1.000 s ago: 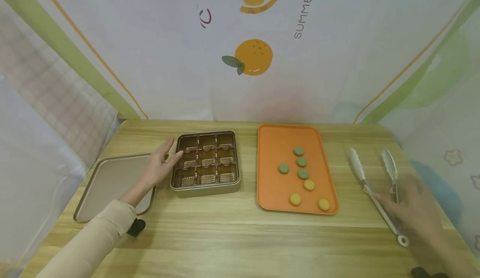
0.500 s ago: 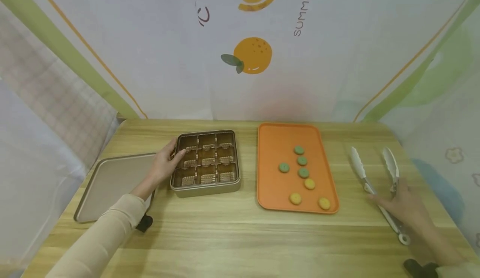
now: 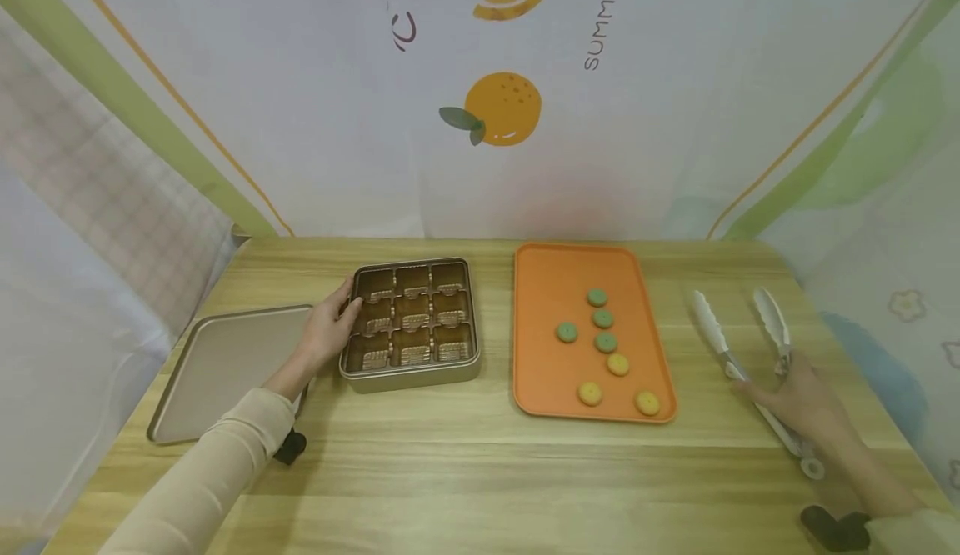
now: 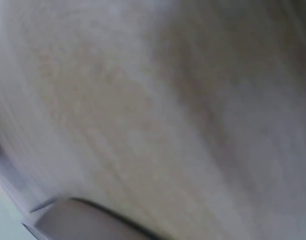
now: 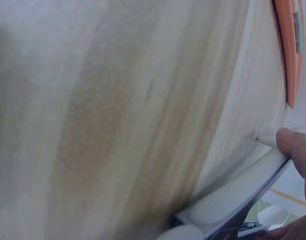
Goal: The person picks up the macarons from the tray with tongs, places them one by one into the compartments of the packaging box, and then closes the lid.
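Observation:
My left hand holds the left side of a square metal tin, its thumb over the rim and its fingers along the outer wall. A brown plastic insert divides the tin into several compartments, all bare. On the right, my right hand grips a pair of metal tongs with pale scalloped tips, which stand spread apart. In the right wrist view, the thumb presses on one white handle of the tongs, close over the wooden table.
An orange tray with several small green cookies and yellow cookies lies between tin and tongs. A flat grey-beige tray lies left of the tin, partly under the left forearm. A printed cloth hangs behind the wooden table.
My left hand has moved right onto the tin's side. The right hand has come in onto the tongs, which have shifted slightly left and away from me.

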### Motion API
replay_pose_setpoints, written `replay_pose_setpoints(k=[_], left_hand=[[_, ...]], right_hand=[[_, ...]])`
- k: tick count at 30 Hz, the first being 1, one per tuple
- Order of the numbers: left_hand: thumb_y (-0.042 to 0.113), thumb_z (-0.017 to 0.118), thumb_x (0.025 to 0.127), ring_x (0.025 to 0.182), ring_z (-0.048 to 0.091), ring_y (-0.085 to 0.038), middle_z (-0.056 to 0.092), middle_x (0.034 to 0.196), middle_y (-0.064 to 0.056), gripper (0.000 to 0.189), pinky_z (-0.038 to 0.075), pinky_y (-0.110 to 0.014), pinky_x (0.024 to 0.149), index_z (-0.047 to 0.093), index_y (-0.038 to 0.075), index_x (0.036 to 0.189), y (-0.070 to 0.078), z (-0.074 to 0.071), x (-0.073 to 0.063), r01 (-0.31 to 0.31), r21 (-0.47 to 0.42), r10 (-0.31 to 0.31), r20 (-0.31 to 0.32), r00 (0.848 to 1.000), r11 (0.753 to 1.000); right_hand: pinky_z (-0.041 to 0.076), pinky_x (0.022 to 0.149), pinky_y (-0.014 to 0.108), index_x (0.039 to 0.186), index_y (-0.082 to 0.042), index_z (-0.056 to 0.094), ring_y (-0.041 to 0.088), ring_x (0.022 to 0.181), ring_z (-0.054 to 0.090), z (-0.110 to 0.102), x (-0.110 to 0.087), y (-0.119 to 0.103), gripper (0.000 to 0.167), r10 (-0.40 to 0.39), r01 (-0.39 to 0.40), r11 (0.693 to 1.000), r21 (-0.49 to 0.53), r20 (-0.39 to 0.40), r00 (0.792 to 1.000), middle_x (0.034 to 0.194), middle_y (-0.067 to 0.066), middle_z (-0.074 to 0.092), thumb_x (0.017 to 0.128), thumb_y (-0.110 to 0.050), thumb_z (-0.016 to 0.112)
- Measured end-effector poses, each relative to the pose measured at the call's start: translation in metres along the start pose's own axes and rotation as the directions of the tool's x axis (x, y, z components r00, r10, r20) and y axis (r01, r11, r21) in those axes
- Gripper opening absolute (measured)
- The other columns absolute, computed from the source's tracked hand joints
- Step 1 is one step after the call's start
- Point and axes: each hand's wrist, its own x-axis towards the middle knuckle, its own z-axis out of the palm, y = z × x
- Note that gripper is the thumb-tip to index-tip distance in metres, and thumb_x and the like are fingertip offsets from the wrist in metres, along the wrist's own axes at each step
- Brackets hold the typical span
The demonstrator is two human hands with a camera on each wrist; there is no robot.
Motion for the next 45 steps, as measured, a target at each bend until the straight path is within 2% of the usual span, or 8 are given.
replay_pose_setpoints(k=[5, 10, 14, 20, 25, 29, 34, 45], left_hand=[[0.021, 0.039, 0.103, 0.132, 0.034, -0.041, 0.024, 0.15, -0.022, 0.053, 0.031, -0.052, 0.107, 0.021, -0.003, 0.147, 0.001, 0.001, -0.001, -0.001, -0.002, 0.001, -0.019, 1.0, 1.0], [0.021, 0.039, 0.103, 0.123, 0.043, -0.041, 0.022, 0.151, -0.022, 0.054, 0.036, -0.05, 0.102, 0.02, -0.002, 0.148, 0.0, 0.001, -0.002, 0.011, -0.015, -0.011, -0.01, 1.0, 1.0], [0.021, 0.038, 0.103, 0.134, 0.032, -0.041, 0.02, 0.152, -0.021, 0.054, 0.032, -0.05, 0.106, 0.018, -0.001, 0.148, 0.001, 0.001, -0.002, 0.015, -0.028, -0.015, 0.001, 1.0, 0.999], [0.021, 0.038, 0.103, 0.121, 0.044, -0.04, 0.021, 0.151, -0.023, 0.054, 0.04, -0.047, 0.091, 0.018, -0.003, 0.147, 0.003, 0.001, -0.002, -0.002, -0.042, 0.002, -0.01, 1.0, 0.999], [0.023, 0.038, 0.103, 0.124, 0.043, -0.042, 0.023, 0.15, -0.023, 0.055, 0.041, -0.049, 0.095, 0.019, -0.002, 0.147, 0.003, 0.0, -0.002, 0.001, -0.024, -0.002, -0.018, 1.0, 1.0], [0.023, 0.038, 0.103, 0.128, 0.039, -0.043, 0.024, 0.15, -0.023, 0.054, 0.037, -0.051, 0.103, 0.021, -0.003, 0.147, 0.002, 0.001, -0.002, 0.002, -0.003, -0.003, -0.018, 1.0, 1.0], [0.024, 0.038, 0.103, 0.119, 0.048, -0.041, 0.026, 0.149, -0.023, 0.054, 0.041, -0.049, 0.097, 0.022, -0.002, 0.147, 0.001, 0.001, -0.002, 0.003, 0.007, -0.003, -0.022, 1.0, 1.0], [0.025, 0.038, 0.103, 0.129, 0.038, -0.042, 0.025, 0.149, -0.023, 0.055, 0.041, -0.048, 0.094, 0.02, -0.001, 0.148, 0.003, 0.0, -0.003, 0.016, 0.008, -0.016, -0.015, 1.0, 1.0]], right_hand=[[0.05, 0.053, 0.039, 0.127, 0.033, 0.014, 0.042, 0.075, 0.057, -0.003, 0.0, -0.002, 0.101, -0.001, 0.001, 1.0, -0.007, 0.005, 1.0, 0.113, 0.057, 0.033, 0.087, -0.047, 0.062], [0.04, 0.045, 0.031, 0.128, 0.028, 0.025, 0.021, 0.056, 0.047, 0.001, -0.005, -0.002, 0.084, -0.079, 0.081, 0.996, 0.03, -0.068, 0.995, 0.095, 0.039, 0.051, 0.089, -0.035, 0.064], [0.03, 0.04, 0.024, 0.129, 0.02, 0.036, 0.006, 0.048, 0.032, 0.005, -0.008, -0.001, 0.067, -0.221, 0.23, 0.973, 0.033, -0.163, 0.961, 0.086, 0.023, 0.054, 0.084, -0.017, 0.069], [0.038, 0.051, 0.016, 0.125, 0.013, 0.049, -0.003, 0.065, 0.043, -0.001, -0.013, -0.005, 0.066, -0.475, 0.478, 0.877, -0.039, -0.213, 0.854, 0.097, 0.021, 0.063, 0.068, -0.002, 0.078], [0.038, 0.064, 0.009, 0.121, 0.004, 0.057, -0.001, 0.077, 0.048, -0.011, -0.019, -0.009, 0.071, -0.656, 0.638, 0.755, -0.151, -0.158, 0.738, 0.1, 0.007, 0.065, 0.058, -0.009, 0.087], [0.039, 0.061, 0.012, 0.114, 0.002, 0.062, -0.003, 0.073, 0.048, -0.015, -0.023, -0.008, 0.068, -0.723, 0.695, 0.689, -0.206, -0.123, 0.68, 0.097, 0.003, 0.067, 0.055, -0.018, 0.089], [0.035, 0.056, 0.009, 0.109, -0.002, 0.066, -0.007, 0.069, 0.045, -0.02, -0.026, -0.005, 0.065, -0.752, 0.722, 0.654, -0.227, -0.094, 0.652, 0.094, 0.0, 0.066, 0.053, -0.023, 0.09], [0.026, 0.046, 0.014, 0.116, -0.009, 0.065, -0.011, 0.056, 0.026, -0.026, -0.03, -0.009, 0.064, -0.751, 0.729, 0.645, -0.23, -0.014, 0.66, 0.072, -0.02, 0.04, 0.059, -0.029, 0.088]])
